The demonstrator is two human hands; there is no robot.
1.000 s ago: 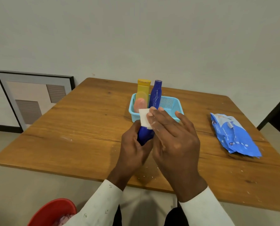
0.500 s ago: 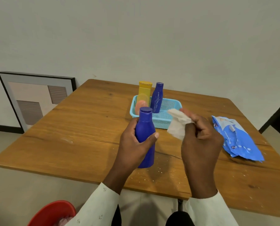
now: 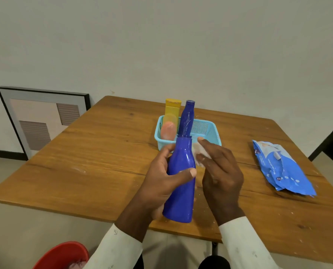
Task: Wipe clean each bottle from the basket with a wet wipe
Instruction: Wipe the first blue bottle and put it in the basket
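Wooden table (image 3: 103, 152), basket (image 3: 208, 136) at rear. Left hand (image 3: 161, 181) gripped blue bottle (image 3: 181, 183) upright above near edge; right hand (image 3: 220, 171) pressed wet wipe (image 3: 198, 154) against its shoulder. Risk: damp plastic slipping, bottle dropping.

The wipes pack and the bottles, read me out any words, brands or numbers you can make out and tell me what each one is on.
Wipes pack: white print runs along the blue wrapper, with a small round badge near its lower end; all too blurred to read.
Blue bottle in the left hand: no label or text shows.
Second blue bottle, yellow bottle and pink bottle in the basket: no readable text.
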